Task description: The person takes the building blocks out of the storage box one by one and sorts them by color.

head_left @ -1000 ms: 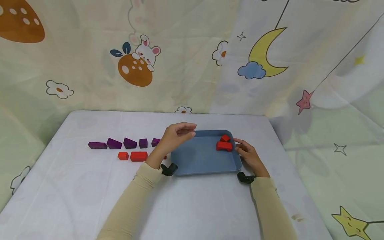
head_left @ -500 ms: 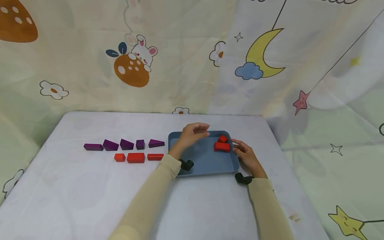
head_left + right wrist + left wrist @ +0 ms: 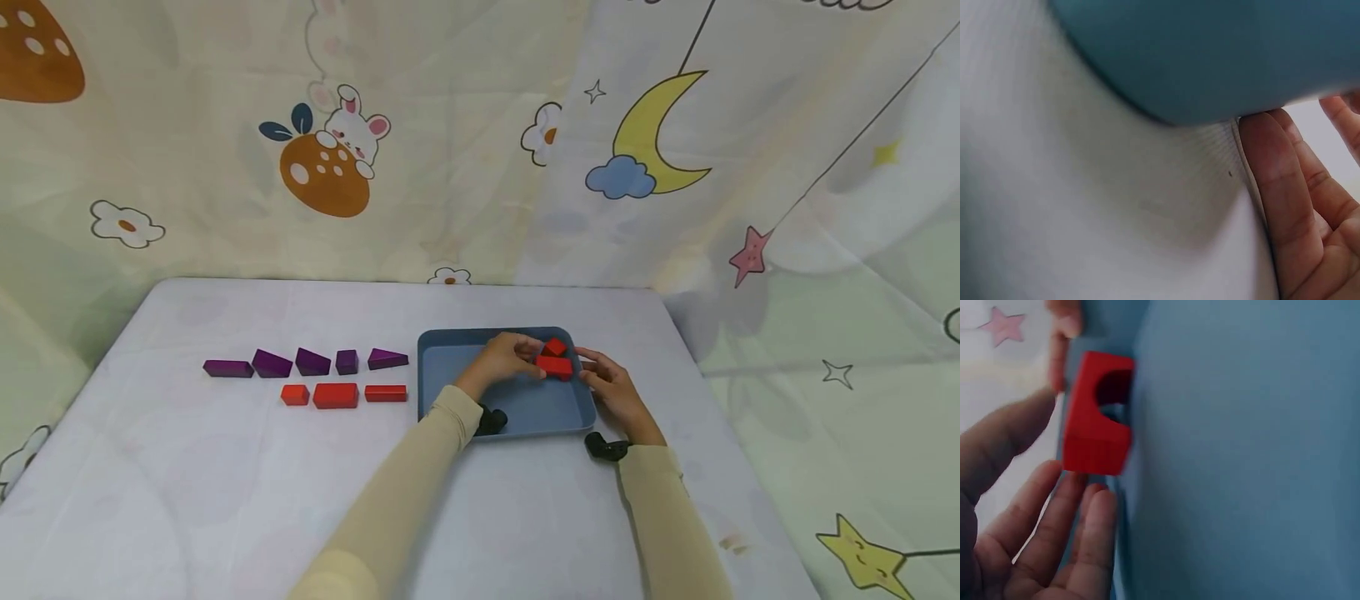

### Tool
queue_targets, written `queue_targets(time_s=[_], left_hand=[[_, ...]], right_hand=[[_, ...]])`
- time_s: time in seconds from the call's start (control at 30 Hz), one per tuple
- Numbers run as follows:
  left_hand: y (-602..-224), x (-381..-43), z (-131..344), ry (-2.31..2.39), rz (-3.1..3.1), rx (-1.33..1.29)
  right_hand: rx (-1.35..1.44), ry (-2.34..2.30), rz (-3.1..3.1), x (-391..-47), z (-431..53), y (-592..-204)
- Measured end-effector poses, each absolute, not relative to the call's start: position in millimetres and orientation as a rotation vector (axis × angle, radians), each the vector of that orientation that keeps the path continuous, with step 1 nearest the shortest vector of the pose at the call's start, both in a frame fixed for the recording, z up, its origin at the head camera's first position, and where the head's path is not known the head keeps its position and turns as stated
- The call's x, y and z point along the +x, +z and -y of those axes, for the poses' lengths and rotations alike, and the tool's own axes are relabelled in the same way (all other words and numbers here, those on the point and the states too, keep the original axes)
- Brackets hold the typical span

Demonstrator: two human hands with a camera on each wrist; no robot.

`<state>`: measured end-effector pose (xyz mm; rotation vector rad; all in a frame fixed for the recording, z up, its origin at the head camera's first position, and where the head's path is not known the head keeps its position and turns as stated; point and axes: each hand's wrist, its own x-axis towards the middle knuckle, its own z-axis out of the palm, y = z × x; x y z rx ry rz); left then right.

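Observation:
In the head view my left hand (image 3: 502, 362) is over the blue tray (image 3: 457, 408), by a red arch-shaped block (image 3: 553, 368). The left wrist view has that arch block (image 3: 1097, 419) just beyond the spread thumb and fingers; whether a fingertip touches it I cannot tell. Behind it in the tray lies a smaller red block (image 3: 555, 347). At the tray's right side, my right hand (image 3: 617, 393) holds its fingers fairly straight against the outer wall. Up close, the right wrist view has the right thumb (image 3: 1272, 169) touching the tray wall (image 3: 1197, 62).
Left of the tray, several purple blocks stand in a row, among them a purple cube (image 3: 347, 362). A nearer row holds a red cube (image 3: 295, 394), a red cuboid (image 3: 335, 396) and a thin red bar (image 3: 386, 393). A white cloth (image 3: 187, 483) covers the table.
My left hand has moved right from the tray's left edge and lowered to the arch block. The right hand has stayed at the tray's side. The view has shifted slightly.

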<state>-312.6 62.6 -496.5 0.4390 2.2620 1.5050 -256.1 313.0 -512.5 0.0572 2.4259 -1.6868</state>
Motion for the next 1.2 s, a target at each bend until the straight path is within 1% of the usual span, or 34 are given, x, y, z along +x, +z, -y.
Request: queue_targets(time_s=[0.1,0.2,0.37,0.53,0.8,1.03,1.2], left_hand=[[-500,-311,-65,1.377,-2.378,0.480],[-500,-310,-64,1.345,-2.434,0.515],[-494,-311,-56,1.395,-2.407,0.557],[-477,-311,-39,1.496,-2.362,0.591],[-446,-297,7,1.647,-2.295,0.632],[-431,-281,52,1.688,-2.282,0.604],[-423,-265,92,1.671,-2.310,0.574]], right_hand=[[0.060,-1.687,-2.413,-257,-311,-513],[0.055,-1.687,-2.409,-257,-309,-512],[0.008,-1.709,-2.404,-257,-309,-510],[-0.026,-1.740,-2.411,-257,-311,-510],[0.001,-1.710,-2.418,-255,-313,-510],[0.021,-1.706,-2.415,-253,-313,-511],[0.013,-1.717,-2.409,-252,-313,-511]])
